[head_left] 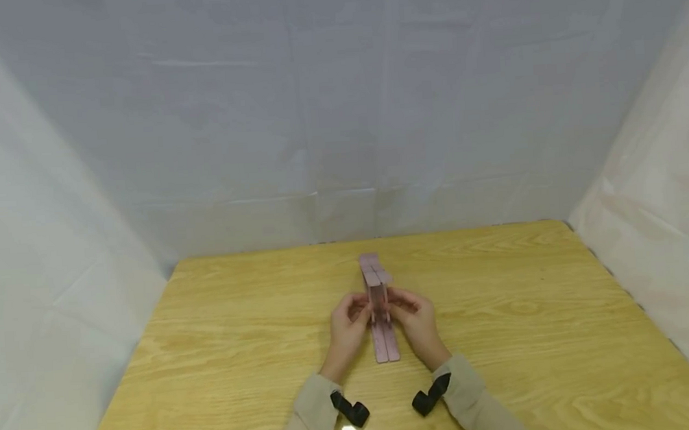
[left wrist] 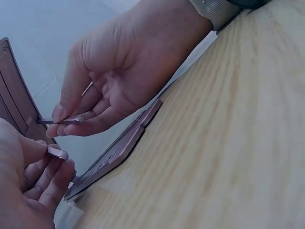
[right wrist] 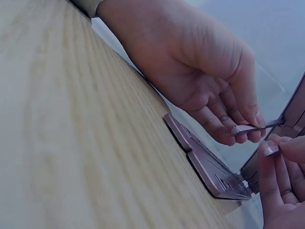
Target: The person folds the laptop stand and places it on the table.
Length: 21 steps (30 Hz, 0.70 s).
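Observation:
A pink folding stand (head_left: pixel 377 285) sits mid-table, its flat base (left wrist: pixel 119 148) lying on the wood and a panel (left wrist: pixel 14 95) raised upright. My left hand (head_left: pixel 362 307) is on the stand's left side and pinches a small pink tab (right wrist: pixel 252 128) between thumb and fingers. On the other side, my right hand (head_left: pixel 393 302) pinches a matching tab (left wrist: pixel 62 120). The wrist views show each hand's fingertips curled onto its thin tab, close above the base (right wrist: pixel 205 162). Where the tabs join the stand is hidden.
The wooden table (head_left: pixel 532 335) is enclosed by white sheeting at the back and on both sides. Beige sleeves with black wrist straps (head_left: pixel 350 409) lie near the front edge. Nothing else stands on the table.

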{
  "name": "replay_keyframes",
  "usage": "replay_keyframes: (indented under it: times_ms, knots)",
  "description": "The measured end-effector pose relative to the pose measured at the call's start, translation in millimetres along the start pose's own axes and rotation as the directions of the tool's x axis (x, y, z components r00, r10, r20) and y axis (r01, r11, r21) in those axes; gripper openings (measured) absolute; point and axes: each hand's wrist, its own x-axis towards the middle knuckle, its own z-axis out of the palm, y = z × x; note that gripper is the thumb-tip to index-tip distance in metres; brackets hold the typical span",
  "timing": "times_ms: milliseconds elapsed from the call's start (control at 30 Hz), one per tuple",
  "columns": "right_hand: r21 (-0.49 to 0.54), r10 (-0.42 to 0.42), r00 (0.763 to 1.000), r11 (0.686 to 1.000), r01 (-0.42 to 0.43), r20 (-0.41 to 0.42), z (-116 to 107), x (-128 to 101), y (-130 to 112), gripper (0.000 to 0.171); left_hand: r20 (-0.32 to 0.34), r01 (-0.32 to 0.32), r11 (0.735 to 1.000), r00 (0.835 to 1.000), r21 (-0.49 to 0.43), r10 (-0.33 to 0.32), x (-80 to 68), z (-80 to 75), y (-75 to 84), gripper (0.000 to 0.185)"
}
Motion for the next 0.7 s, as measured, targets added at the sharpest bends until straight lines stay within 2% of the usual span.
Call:
replay_keyframes:
  times_ms: [200, 267, 367, 467, 533, 700]
  knots:
    - [0.049, 0.040, 0.999, 0.998, -0.039, -0.016, -0.7, -5.5, 3.3, 0.032, 0.010, 0.026, 0.997, 1.000, -0.078, -0.025, -0.4, -0.7, -24.1, 0.015]
    - [0.095, 0.052, 0.999, 0.994, -0.050, -0.013, -1.2, -6.2, 4.2, 0.032, 0.013, 0.060, 0.991, 0.998, -0.116, -0.059, 0.8, -0.2, -32.2, 0.017]
    - [0.195, 0.085, 0.996, 0.977, -0.082, -0.005, -1.4, -7.2, 4.6, 0.030, 0.028, 0.122, 0.973, 0.993, -0.194, -0.119, 0.0, 0.1, -34.3, 0.020]
    - [0.285, 0.108, 0.994, 0.952, -0.107, 0.010, -1.0, -8.4, 3.1, 0.027, 0.045, 0.175, 0.936, 0.985, -0.306, -0.169, -0.9, 0.4, -33.5, 0.025]
    - [0.327, 0.116, 0.993, 0.938, -0.117, 0.021, -0.4, -8.8, 1.5, 0.028, 0.056, 0.204, 0.896, 0.979, -0.394, -0.198, -1.4, 0.7, -32.0, 0.026]
    - [0.393, 0.104, 0.992, 0.912, -0.121, 0.065, -0.7, -8.6, -2.5, 0.031, 0.107, 0.231, 0.802, 0.973, -0.551, -0.206, -2.3, 0.8, -27.2, 0.021]
